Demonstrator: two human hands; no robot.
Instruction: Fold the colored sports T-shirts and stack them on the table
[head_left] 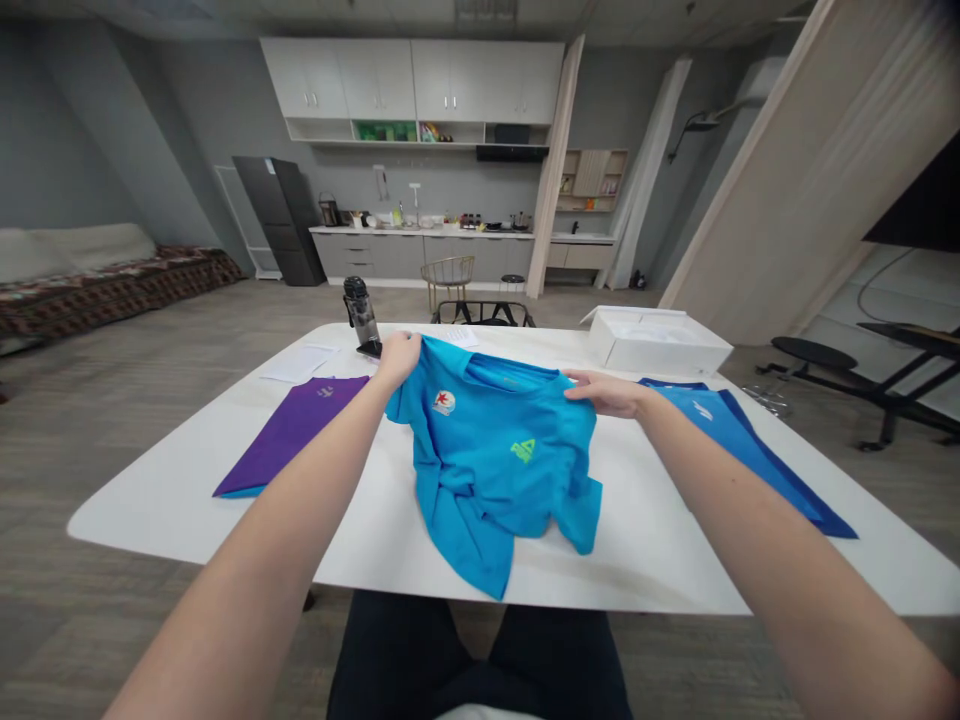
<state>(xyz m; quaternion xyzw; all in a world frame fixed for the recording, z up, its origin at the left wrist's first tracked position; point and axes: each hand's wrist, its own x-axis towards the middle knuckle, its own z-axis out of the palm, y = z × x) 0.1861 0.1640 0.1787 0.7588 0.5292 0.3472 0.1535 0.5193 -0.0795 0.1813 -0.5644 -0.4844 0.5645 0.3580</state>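
A bright blue T-shirt [480, 450] hangs between my two hands over the white table [360, 540], its lower part bunched on the tabletop. It has a round red and white badge on one side of the chest and a green logo on the other. My left hand [400, 358] is closed on the shirt's left shoulder. At the opposite shoulder, my right hand [604, 392] pinches the fabric between thumb and fingers. A folded purple garment [304, 425] with a blue edge lies to the left. Folded blue garments [739, 440] lie to the right, partly behind my right forearm.
On the far side of the table stand a dark bottle [360, 312] and a white box [660, 340]. Papers [300, 362] lie at the left, near a dark flat object [370, 349]. A black chair [484, 314] stands behind the far edge.
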